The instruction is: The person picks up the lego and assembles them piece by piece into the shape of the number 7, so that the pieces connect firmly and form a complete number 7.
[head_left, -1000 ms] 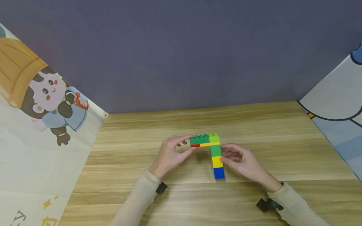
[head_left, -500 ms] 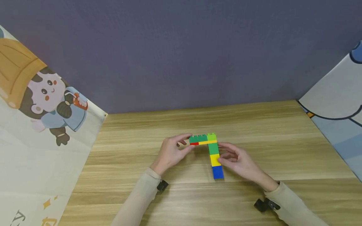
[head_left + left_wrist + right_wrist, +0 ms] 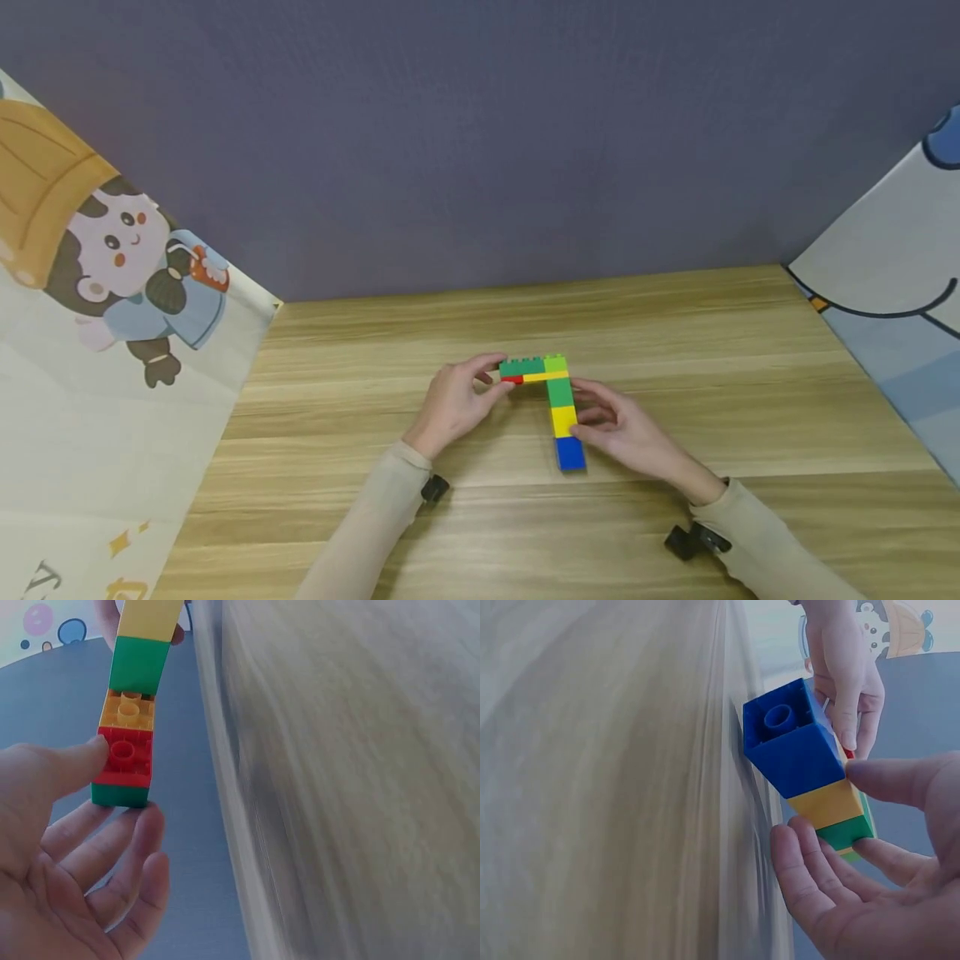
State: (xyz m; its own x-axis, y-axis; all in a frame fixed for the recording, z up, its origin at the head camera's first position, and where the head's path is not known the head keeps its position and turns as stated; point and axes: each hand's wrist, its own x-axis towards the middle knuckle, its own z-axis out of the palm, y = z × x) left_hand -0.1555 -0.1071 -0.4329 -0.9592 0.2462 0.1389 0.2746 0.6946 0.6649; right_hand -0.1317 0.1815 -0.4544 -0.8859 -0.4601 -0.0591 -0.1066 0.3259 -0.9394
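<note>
An L-shaped build of toy building bricks is held between both hands in the head view. Its column has a blue brick (image 3: 570, 454) at the near end, then a yellow brick (image 3: 564, 421) and a green brick (image 3: 559, 392). At the far end a lime brick (image 3: 555, 363) adjoins a dark green brick (image 3: 521, 367), which has thin yellow and red pieces beneath. My left hand (image 3: 453, 404) pinches the dark green end, its thumb against the red piece (image 3: 124, 754). My right hand (image 3: 633, 433) grips the column from the right, thumb near the yellow-blue joint.
A wood-grain table (image 3: 480, 533) lies under the hands. Behind it stands a dark grey-blue panel (image 3: 495, 150). Printed cartoon panels border the left (image 3: 97, 433) and right sides. Small black devices sit at both wrists.
The brick build and my right hand have shifted slightly left. Both hands keep their hold, and my left hand stays nearly in place.
</note>
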